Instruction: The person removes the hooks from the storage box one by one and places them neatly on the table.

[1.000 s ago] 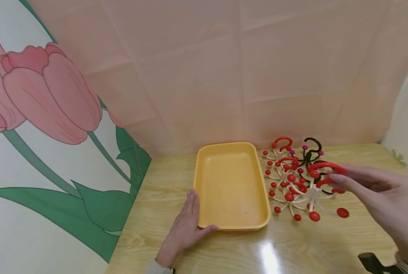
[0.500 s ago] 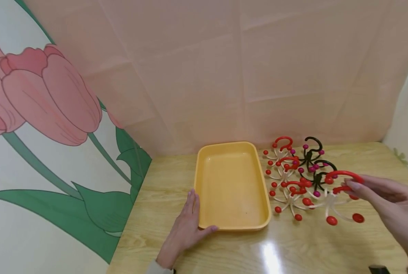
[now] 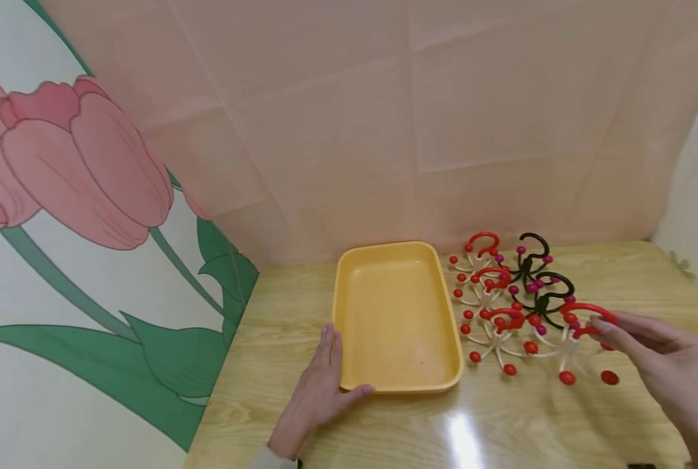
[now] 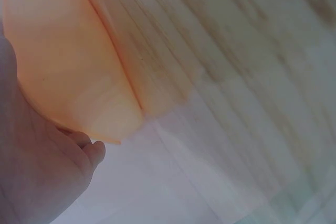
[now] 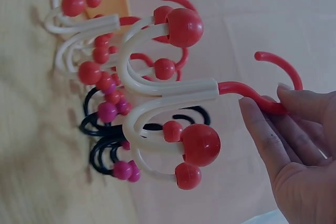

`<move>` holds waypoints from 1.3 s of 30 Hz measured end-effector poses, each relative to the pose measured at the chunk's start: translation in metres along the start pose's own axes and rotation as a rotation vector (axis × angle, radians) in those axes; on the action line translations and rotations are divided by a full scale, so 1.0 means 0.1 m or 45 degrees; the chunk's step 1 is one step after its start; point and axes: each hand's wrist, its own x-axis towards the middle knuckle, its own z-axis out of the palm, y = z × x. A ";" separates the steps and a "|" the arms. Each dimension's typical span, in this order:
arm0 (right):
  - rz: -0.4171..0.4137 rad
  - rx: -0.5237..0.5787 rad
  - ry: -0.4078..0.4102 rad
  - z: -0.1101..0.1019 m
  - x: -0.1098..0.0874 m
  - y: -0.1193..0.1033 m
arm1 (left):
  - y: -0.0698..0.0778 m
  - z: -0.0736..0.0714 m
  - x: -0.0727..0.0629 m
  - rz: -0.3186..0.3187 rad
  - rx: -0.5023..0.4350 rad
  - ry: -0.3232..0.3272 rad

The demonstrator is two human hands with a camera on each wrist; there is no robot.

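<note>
My right hand pinches the red top hook of a multi-arm hook hanger. This hanger has several curved white arms tipped with red balls. In the right wrist view, thumb and fingers hold the hook near its lower bend. Whether the arms touch the table is unclear. My left hand rests at the near left corner of a yellow tray. Its fingers lie straight along the left rim, its thumb along the near rim. In the left wrist view, that hand touches the tray.
Three similar white hangers with red hooks stand in a row right of the tray. Two black hangers with purple balls stand beside them. Behind the wooden table hangs a pink cloth; a tulip picture covers the left side.
My right hand has moved the white hanger right and slightly nearer, away from the row, uncovering the nearer black hanger. My left hand has stayed on the tray.
</note>
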 end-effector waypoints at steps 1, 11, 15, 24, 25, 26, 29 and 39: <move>0.032 -0.019 -0.013 0.01 0.00 0.03 | 0.00 0.00 0.00 -0.002 -0.003 0.002; 0.059 0.038 -0.099 0.04 0.04 0.30 | 0.01 -0.01 0.01 0.002 -0.026 0.003; 0.061 0.051 -0.105 0.05 0.06 0.39 | 0.02 -0.02 0.03 0.013 -0.015 0.009; 0.058 0.004 -0.171 0.06 0.07 0.53 | 0.03 -0.01 0.00 -0.001 -0.009 -0.003; 0.058 0.018 -0.173 0.06 0.07 0.55 | 0.03 -0.01 0.00 -0.004 -0.011 -0.004; 0.058 0.030 -0.174 0.06 0.07 0.56 | 0.02 -0.01 0.00 -0.007 -0.007 -0.006; 0.059 0.027 -0.177 0.08 0.07 0.59 | 0.02 -0.01 0.00 -0.020 -0.011 -0.010; 0.089 0.047 -0.188 0.10 0.11 0.60 | 0.01 -0.01 0.02 -0.049 -0.009 -0.021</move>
